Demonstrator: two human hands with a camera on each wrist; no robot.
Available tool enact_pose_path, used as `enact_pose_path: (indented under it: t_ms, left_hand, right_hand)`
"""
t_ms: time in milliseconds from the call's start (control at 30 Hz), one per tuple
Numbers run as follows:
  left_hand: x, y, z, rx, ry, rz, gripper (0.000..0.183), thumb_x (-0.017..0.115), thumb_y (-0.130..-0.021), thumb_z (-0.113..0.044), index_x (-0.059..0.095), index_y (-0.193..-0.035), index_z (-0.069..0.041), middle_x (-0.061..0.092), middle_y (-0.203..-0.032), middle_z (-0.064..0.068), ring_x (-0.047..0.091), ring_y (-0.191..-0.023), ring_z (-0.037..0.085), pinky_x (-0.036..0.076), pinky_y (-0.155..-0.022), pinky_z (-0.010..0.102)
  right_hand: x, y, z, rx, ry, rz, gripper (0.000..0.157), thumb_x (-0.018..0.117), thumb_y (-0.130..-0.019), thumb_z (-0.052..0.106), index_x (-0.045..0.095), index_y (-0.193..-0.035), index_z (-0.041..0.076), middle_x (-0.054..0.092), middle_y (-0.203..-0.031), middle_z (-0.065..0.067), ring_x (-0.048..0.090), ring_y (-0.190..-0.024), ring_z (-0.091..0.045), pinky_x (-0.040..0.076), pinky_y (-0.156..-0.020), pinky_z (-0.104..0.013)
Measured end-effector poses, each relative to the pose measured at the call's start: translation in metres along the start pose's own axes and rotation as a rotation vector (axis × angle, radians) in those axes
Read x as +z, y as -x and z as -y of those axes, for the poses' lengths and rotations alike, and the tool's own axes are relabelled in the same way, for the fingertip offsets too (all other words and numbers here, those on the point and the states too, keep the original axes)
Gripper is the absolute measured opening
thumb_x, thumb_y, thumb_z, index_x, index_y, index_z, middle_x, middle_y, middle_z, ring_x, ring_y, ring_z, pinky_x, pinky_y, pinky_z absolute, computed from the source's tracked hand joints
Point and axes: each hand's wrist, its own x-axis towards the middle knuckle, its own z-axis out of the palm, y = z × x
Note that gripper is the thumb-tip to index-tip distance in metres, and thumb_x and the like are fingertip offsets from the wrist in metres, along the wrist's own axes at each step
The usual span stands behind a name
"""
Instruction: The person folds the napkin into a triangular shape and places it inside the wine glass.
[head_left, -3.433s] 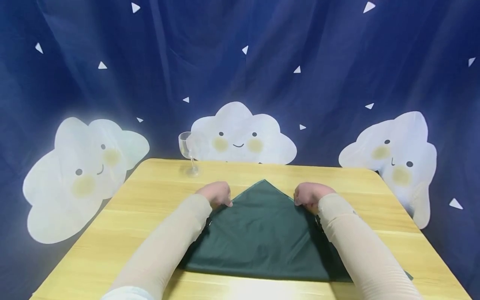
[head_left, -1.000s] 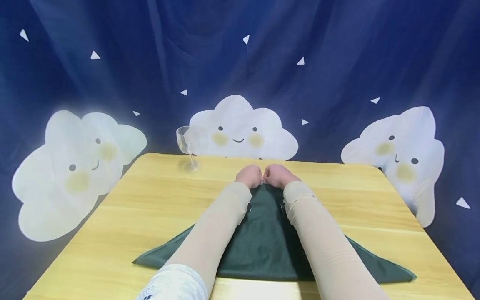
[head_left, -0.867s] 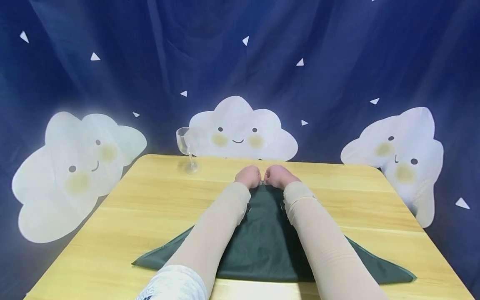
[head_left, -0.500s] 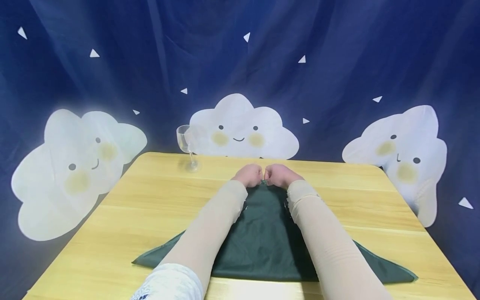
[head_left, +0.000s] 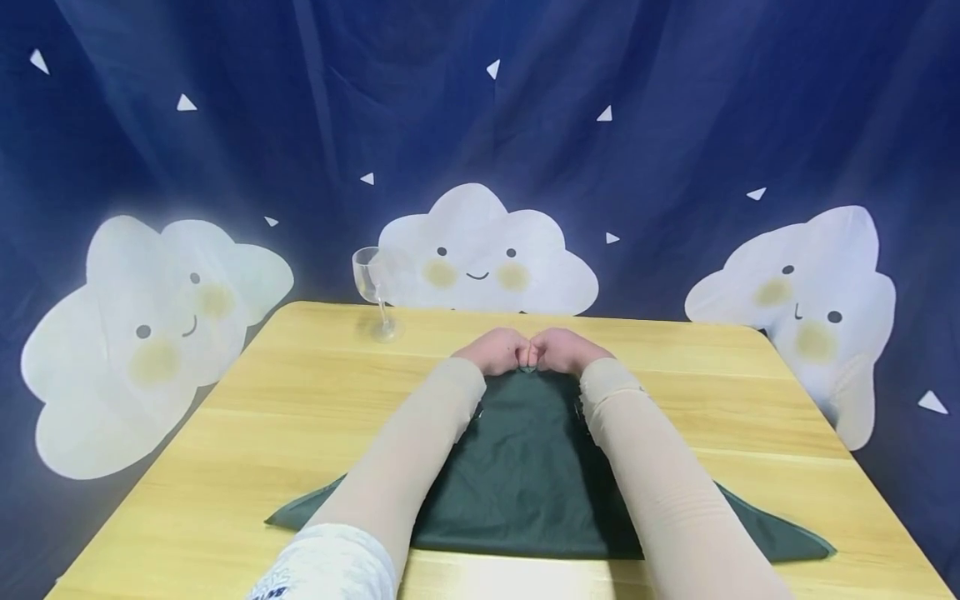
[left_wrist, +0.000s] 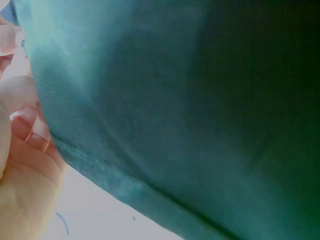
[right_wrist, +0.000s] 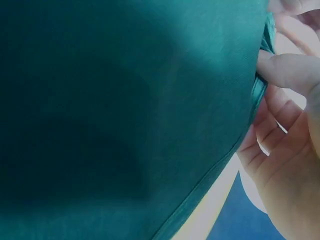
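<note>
A dark green cloth (head_left: 532,483) lies on the table in a triangle shape, its long straight edge toward me and its far corner at my hands. My left hand (head_left: 497,352) and right hand (head_left: 566,350) meet at that corner, fingertips touching. In the right wrist view, the right thumb and fingers pinch the hemmed edge of the cloth (right_wrist: 150,100). Along the other side, the left wrist view has the left hand (left_wrist: 30,160) gripping the edge of the cloth (left_wrist: 150,110) with bent fingers. My forearms cover parts of the triangle's two slanted sides.
A clear stemmed wine glass (head_left: 369,279) stands upright near the far left edge of the wooden table (head_left: 247,433). Behind the table hangs a blue curtain (head_left: 637,83) printed with clouds and small white triangles.
Both hands have moved from the slanted sides inward to the far corner of the cloth. Over the last half second their fingertips have come together there. The wine glass has stayed put.
</note>
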Motion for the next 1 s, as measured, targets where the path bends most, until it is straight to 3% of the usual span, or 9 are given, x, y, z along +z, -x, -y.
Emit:
enact_pose_path:
  t_ms: [100,267,467,667,800,1000]
  left_hand:
    - [-0.001,0.001,0.001,0.000,-0.014,0.031,0.023,0.060,-0.090,0.006,0.072,-0.078,-0.009,0.065,-0.086,-0.004,0.059,-0.086,0.017,0.048,-0.082,0.028]
    - [-0.004,0.005,-0.002,-0.041,-0.047,0.053,0.017,0.065,-0.094,-0.006,0.076,-0.082,-0.010,0.066,-0.082,-0.006,0.059,-0.081,0.013,0.047,-0.078,0.027]
    - [0.001,0.003,-0.008,-0.133,-0.095,0.037,0.025,0.068,-0.097,-0.017,0.064,-0.073,-0.013,0.057,-0.069,-0.006,0.054,-0.068,0.013,0.044,-0.070,0.028]
    - [0.005,0.001,-0.008,-0.268,-0.023,0.054,0.036,0.072,-0.095,-0.014,0.053,-0.065,-0.013,0.044,-0.059,-0.002,0.044,-0.058,0.016,0.040,-0.062,0.028]
    - [0.004,0.004,-0.007,-0.231,-0.003,0.073,0.027,0.070,-0.095,-0.011,0.055,-0.072,-0.013,0.051,-0.068,-0.001,0.050,-0.068,0.017,0.042,-0.068,0.030]
    - [0.002,0.006,-0.004,-0.084,-0.024,0.044,0.023,0.065,-0.088,0.005,0.056,-0.076,-0.014,0.056,-0.075,-0.002,0.056,-0.080,0.018,0.044,-0.074,0.029]
  right_hand:
    - [-0.001,0.003,-0.001,-0.003,0.015,0.014,0.019,0.061,-0.087,-0.005,0.072,-0.085,0.009,0.067,-0.094,-0.001,0.059,-0.090,-0.022,0.047,-0.082,-0.035]
    - [-0.001,0.007,-0.002,0.042,-0.025,0.013,0.010,0.066,-0.092,0.008,0.074,-0.086,0.009,0.066,-0.087,0.000,0.057,-0.081,-0.020,0.047,-0.073,-0.033]
    - [0.003,0.006,0.001,0.105,0.053,-0.017,0.011,0.073,-0.091,0.013,0.068,-0.083,0.009,0.063,-0.080,0.000,0.056,-0.073,-0.018,0.046,-0.068,-0.031]
    - [0.004,0.006,0.005,0.134,0.037,0.009,0.007,0.071,-0.090,0.008,0.066,-0.087,0.007,0.062,-0.083,-0.004,0.056,-0.075,-0.021,0.046,-0.069,-0.033]
    - [0.004,0.009,0.002,0.097,-0.042,0.019,0.010,0.067,-0.086,-0.004,0.061,-0.085,0.004,0.057,-0.081,-0.004,0.053,-0.075,-0.021,0.044,-0.069,-0.031]
    - [0.003,0.014,-0.003,-0.023,-0.111,0.046,0.017,0.061,-0.080,-0.014,0.058,-0.086,0.001,0.054,-0.079,-0.004,0.051,-0.079,-0.022,0.042,-0.073,-0.032]
